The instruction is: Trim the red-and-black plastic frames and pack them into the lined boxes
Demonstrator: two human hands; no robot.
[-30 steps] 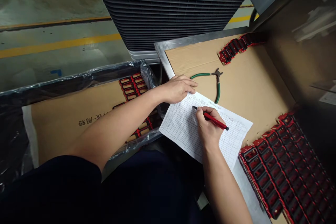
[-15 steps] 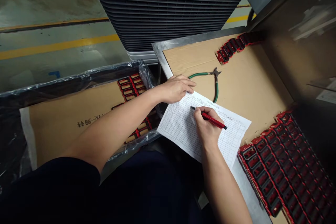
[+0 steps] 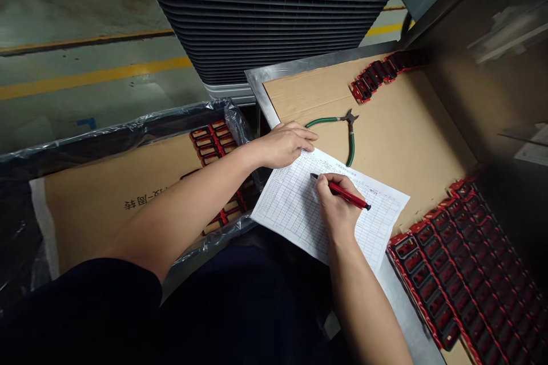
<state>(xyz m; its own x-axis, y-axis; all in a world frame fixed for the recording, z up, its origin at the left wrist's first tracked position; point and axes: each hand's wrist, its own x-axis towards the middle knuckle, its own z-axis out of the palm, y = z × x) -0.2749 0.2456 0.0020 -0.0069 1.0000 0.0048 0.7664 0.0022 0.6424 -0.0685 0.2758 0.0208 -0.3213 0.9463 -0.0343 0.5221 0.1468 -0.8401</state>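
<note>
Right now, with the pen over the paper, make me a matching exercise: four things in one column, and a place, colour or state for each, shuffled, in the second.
Column one
1. Pen
2. Cutters
3. Paper sheet
4. Left hand

Column two
A. White, with a printed grid
B. Resting at the paper's upper edge
C. Gripped in the right hand
D. Green-handled, lying spread open on the cardboard

Right pairs: 1-C, 2-D, 3-A, 4-B.
</note>
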